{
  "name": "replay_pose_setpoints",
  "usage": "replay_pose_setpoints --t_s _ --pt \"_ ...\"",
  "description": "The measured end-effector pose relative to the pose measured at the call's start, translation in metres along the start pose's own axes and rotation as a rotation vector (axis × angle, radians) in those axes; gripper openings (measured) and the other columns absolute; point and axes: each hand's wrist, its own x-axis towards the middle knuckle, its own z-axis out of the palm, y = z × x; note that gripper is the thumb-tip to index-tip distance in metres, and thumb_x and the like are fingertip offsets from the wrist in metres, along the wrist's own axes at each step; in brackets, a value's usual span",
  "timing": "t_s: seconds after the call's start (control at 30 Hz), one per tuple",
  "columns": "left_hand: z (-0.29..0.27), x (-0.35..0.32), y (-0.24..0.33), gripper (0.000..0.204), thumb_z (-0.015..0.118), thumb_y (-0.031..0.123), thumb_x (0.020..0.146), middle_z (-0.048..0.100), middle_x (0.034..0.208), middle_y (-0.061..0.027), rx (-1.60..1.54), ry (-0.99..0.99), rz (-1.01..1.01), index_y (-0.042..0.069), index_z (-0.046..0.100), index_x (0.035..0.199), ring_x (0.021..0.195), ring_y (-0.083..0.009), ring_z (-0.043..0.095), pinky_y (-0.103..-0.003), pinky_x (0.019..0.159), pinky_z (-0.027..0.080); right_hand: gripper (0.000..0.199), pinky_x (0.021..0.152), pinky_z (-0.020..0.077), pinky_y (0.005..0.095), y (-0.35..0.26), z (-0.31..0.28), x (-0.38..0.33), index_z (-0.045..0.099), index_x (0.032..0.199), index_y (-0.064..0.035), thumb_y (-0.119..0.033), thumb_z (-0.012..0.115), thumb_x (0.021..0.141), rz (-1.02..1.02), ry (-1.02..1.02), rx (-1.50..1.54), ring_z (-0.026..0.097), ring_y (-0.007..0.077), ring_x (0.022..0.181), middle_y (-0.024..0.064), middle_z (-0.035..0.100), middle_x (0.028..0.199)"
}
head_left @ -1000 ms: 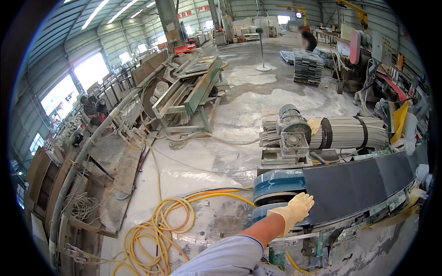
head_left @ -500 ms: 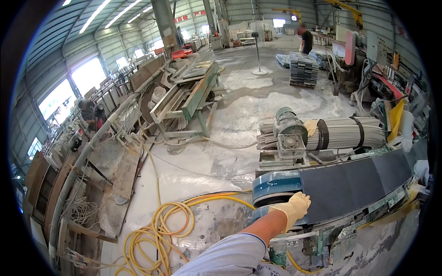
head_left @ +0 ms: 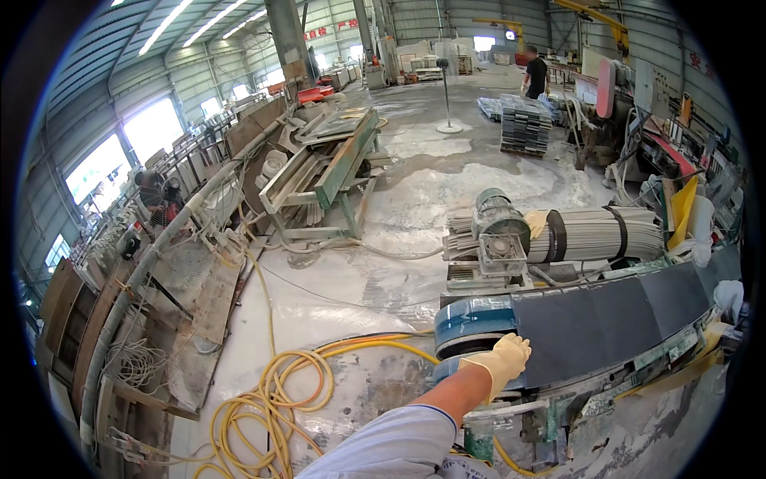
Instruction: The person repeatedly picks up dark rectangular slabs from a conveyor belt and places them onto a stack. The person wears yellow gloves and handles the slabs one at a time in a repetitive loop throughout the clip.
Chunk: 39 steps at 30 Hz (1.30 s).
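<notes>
My left hand (head_left: 507, 366), in a pale yellow rubber glove, reaches in from the lower middle. It lies at the near left end of a dark grey slab (head_left: 582, 319), its fingers loosely bent and slightly apart. No held object shows; part of the contact is hidden under the glove. The slab lies in a row of dark slabs running to the right on a machine bed. Left of the glove, a wide blue belt (head_left: 476, 317) wraps round the end roller. My right hand is out of view.
Behind the bed stand a green motor (head_left: 493, 206) and a strapped bundle of grey strips (head_left: 594, 235). Coiled yellow hose (head_left: 275, 399) lies on the wet floor at left. A steel rack (head_left: 343, 160) stands farther back. A person (head_left: 536, 73) stands by stacked slabs (head_left: 524, 124).
The view has shifted a little, and my left hand sits slightly farther left with the slab's end beneath it. The far person has turned and shifted slightly right.
</notes>
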Motion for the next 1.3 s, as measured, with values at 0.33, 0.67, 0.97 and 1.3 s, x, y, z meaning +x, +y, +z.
replay_pose_setpoints --t_s 0.33,0.67,0.97,1.3 --pt "0.016 0.0 -0.003 0.061 0.061 0.037 0.098 0.045 0.161 -0.0108 0.025 0.103 -0.02 0.008 0.051 0.151 0.139 -0.0242 0.049 -0.04 0.111 0.037 0.041 0.091 0.0565 0.0452 -0.007 -0.001 0.001 0.056 0.133 0.0057 -0.022 0.053 0.103 0.006 0.014 0.002 0.067 0.0389 0.107 0.0246 0.068 0.124" --pt "0.002 -0.016 -0.004 0.062 0.061 0.039 0.1 0.042 0.163 -0.0118 -0.021 0.03 -0.033 0.008 0.047 0.152 0.146 -0.0262 0.043 -0.041 0.12 0.031 0.04 0.091 0.0565 0.0452 -0.013 -0.003 -0.003 0.057 0.132 0.0058 -0.022 0.053 0.103 0.004 0.031 -0.008 0.067 0.039 0.106 0.0249 0.068 0.124" --pt "0.009 -0.019 -0.007 0.063 0.061 0.039 0.099 0.043 0.162 -0.011 -0.004 0.04 -0.035 0.009 0.047 0.152 0.145 -0.0255 0.044 -0.041 0.119 0.032 0.04 0.091 0.0564 0.0453 -0.013 -0.007 -0.006 0.057 0.132 0.006 -0.021 0.053 0.103 0.001 0.046 -0.013 0.067 0.0391 0.106 0.0251 0.068 0.123" --pt "0.01 -0.028 -0.012 0.062 0.06 0.038 0.1 0.041 0.164 -0.011 -0.012 0.045 -0.032 0.009 0.046 0.153 0.147 -0.0256 0.043 -0.041 0.119 0.032 0.04 0.09 0.0564 0.0454 -0.014 -0.011 -0.009 0.057 0.132 0.0061 -0.021 0.053 0.102 -0.003 0.054 -0.013 0.067 0.0393 0.105 0.0255 0.068 0.122"
